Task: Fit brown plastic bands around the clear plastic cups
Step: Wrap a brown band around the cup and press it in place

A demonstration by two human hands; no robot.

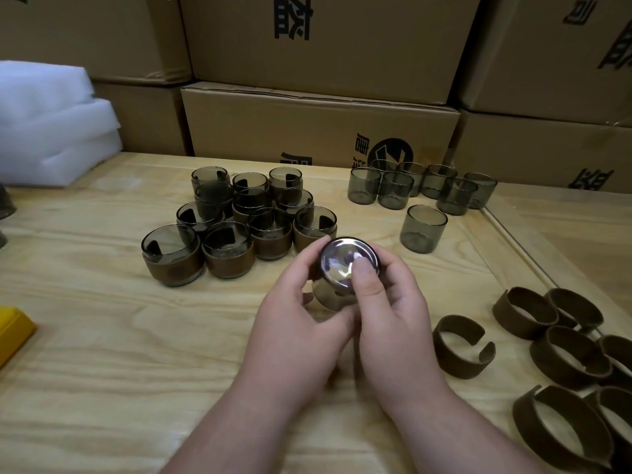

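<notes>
1. Stacked cardboard boxes (318, 128) walled off the far edge of a pale wooden table (102, 336), with white foam sheets (51, 124) piled to the far left of the cup in hand.
2. That cup (345, 268) was held above the table, its glossy base tipped toward the person, both hands wrapped round it.
3. Fingers of the left hand (297, 323) curled round its left side; the right hand (390, 323) gripped the other side, thumb (364, 278) pressed flat on the base.
4. A band seemed to be partly on its lower wall, though the hands hid most of it, so I could not tell how far it sat.
5. Finished banded cups (232, 230) clustered just beyond and left of the held cup; bare cups (424, 193) stood beyond and right of it; loose brown bands (561, 354) lay well to its right.
6. To do it well, I judged, the split band should be spread evenly, slid on square, and seated at the same height as the finished ones, without squeezing the thin wall.
</notes>
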